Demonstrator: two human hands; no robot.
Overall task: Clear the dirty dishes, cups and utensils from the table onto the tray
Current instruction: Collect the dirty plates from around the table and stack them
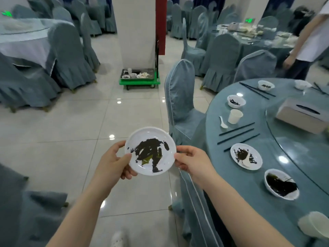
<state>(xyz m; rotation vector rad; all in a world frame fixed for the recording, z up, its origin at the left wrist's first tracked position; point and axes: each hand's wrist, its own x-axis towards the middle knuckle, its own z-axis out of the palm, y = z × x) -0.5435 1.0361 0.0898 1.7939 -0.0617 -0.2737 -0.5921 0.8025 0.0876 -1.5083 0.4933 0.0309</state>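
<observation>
While I stand beside the round table [231, 184], I hold a small white plate [150, 151] out over the tiled floor [71, 122], level and face up, smeared across its middle with dark sauce and a streak of yellow-green. My left hand [114, 161] is curled on the plate's left rim, thumb lying on top and fingers folded underneath; my right hand [192, 161] pinches the opposite rim, thumb on the upper edge and fingers below. Well ahead of me, at the foot of a white pillar [135, 29], a metal tray [137, 74] sits on a low green cart [139, 82]; it already carries a dark-stained dish, a small white bowl, an upright cup and some crumpled pale scraps, though they are too small to name more closely. On the table to my right another white plate [246, 156] bears dark smears, and near it a white bowl [281, 184] holds a pool of black sauce. Farther round the edge stand a paper cup [235, 116], upright, with a white spoon [223, 122] just beside it, and a small bowl [236, 101] with dark scraps inside. Black chopsticks [237, 135] lie between the cup and the smeared plate. A tissue box [302, 114] rests on the glass turntable [293, 148], and a covered chair [179, 97] stands just beside the table.
</observation>
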